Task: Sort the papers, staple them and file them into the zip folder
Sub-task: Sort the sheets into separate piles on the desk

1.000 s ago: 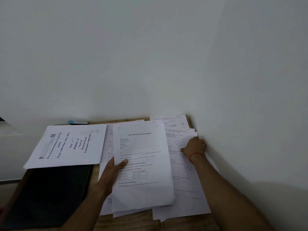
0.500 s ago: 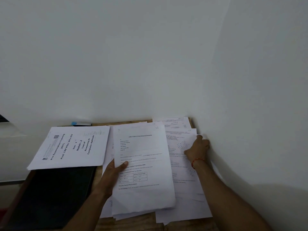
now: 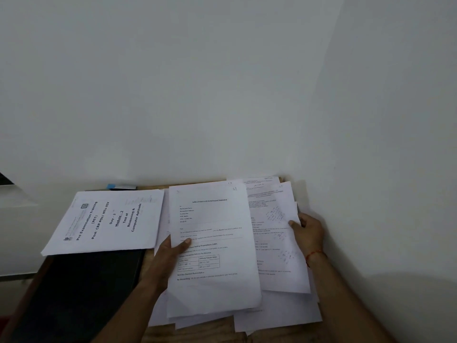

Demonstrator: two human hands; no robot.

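Near edge: a strip of bare wooden desk (image 3: 197, 335) shows below the paper mess. Loose sheets (image 3: 277, 315) fan out there, corners close to the desk's front edge. Near left, a flat black folder (image 3: 74, 293) lies closed and runs out of frame at the bottom.

Left hand (image 3: 170, 253) pinches the left edge of the Letter of Intent sheet (image 3: 215, 288). The thumb is pressed on top and the fingers are hidden beneath. Several sheets sit under it, their edges staggered at the bottom.

Right hand (image 3: 308, 231) pinches the right edge of a sheet with handwritten notes (image 3: 274, 243). The thumb is on top, the fingers are curled behind, and that edge is lifted off the pile. There is a red thread (image 3: 314, 254) on the wrist. The right wall (image 3: 383, 194) is just beside this hand, so there is very little room on that side.

Mid left: the Pre Examination Training booklet (image 3: 106, 219) lies flat across the folder's far end, its right edge just beside the letter stack.

Far: more printed pages (image 3: 259, 184) reach the back corner, and a small blue and white object (image 3: 121, 186) lies at the foot of the back wall. Open room is only above the papers.
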